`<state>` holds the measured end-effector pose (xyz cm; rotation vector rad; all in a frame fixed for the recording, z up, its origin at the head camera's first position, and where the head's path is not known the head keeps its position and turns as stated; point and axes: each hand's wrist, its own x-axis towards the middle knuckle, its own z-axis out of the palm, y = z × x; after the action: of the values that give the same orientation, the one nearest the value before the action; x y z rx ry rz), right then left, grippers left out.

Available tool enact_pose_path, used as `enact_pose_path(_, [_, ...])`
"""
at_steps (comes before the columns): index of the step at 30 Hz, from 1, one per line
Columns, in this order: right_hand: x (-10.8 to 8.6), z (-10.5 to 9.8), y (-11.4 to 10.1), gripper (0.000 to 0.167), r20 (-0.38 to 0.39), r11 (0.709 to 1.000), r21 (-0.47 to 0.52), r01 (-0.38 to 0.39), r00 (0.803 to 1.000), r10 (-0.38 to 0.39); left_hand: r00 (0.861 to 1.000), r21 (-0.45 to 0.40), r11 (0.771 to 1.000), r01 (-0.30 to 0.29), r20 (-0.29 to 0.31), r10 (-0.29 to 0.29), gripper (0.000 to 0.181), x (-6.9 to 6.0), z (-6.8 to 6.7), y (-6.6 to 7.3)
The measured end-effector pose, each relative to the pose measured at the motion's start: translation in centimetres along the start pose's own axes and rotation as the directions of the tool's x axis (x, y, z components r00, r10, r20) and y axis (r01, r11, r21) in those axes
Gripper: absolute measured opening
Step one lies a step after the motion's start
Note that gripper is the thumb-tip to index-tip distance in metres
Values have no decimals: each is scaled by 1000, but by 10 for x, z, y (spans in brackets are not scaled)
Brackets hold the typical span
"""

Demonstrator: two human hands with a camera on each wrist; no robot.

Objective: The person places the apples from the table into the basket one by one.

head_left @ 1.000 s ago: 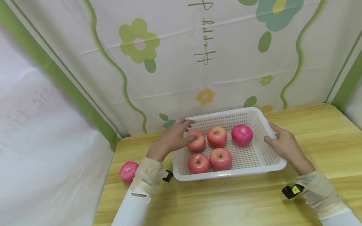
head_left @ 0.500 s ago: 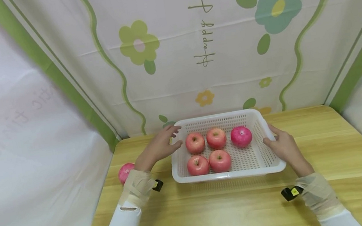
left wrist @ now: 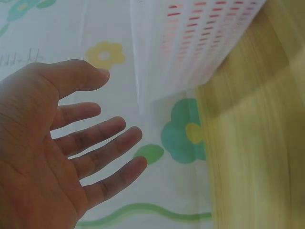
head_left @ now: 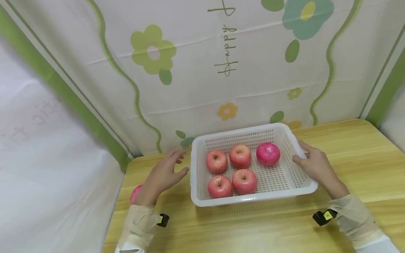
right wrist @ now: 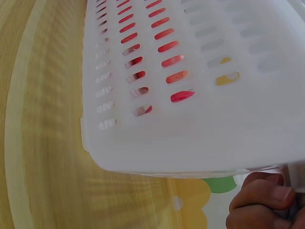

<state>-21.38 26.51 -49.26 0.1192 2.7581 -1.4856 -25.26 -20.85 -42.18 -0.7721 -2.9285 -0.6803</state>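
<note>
A white slotted plastic basket [head_left: 255,197] stands on the table toward the back. Inside lie several red apples [head_left: 245,181] on its left side and a bright pink round fruit [head_left: 268,154] on its right, its kind unclear. My right hand [head_left: 317,166] grips the basket's right rim; in the right wrist view its curled fingers [right wrist: 261,200] show at the corner. Just left of the basket, apart from it, my left hand [head_left: 163,176] hangs with spread fingers and holds nothing, as the left wrist view also shows. A second pink round thing [head_left: 135,193] is mostly hidden behind that hand's wrist.
The light wooden table [head_left: 244,239] reaches back to a white curtain [head_left: 195,79] printed with flowers. More white cloth [head_left: 36,179] with green borders closes off both sides.
My left hand has drawn back leftward from over the apples to outside the basket, now covering most of the outer pink thing. My right hand keeps its grip on the rim.
</note>
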Motion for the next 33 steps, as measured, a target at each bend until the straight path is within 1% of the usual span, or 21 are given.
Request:
enact_pose_path(3, [0,2,1,74,-2,1000,1,7,1000,-7,1000,3,1000,30,-3,-30,60,-8,-1,-4])
enact_pose_path(8, [0,2,2,74,-6,1000,-8,16,1000,-17,997,9,997,80,4,-80,59,-16,-3,-9])
enact_pose_path(15, [-1,3,1,74,1,1000,-1,16,1000,-16,994,16,994,110,9,-110,60,-27,-8,-14])
enact_pose_path(21, [0,4,2,74,-4,1000,-13,23,1000,-23,991,16,991,134,-2,-134,61,-39,-9,-22])
enact_pose_path(29, [1,3,1,74,-11,1000,-18,15,1000,-15,987,22,987,161,-4,-161,69,-49,-11,-36])
enact_pose_path(33, [0,3,0,74,-13,1000,-15,9,1000,-10,985,49,983,174,-6,-174,72,-56,-11,-43])
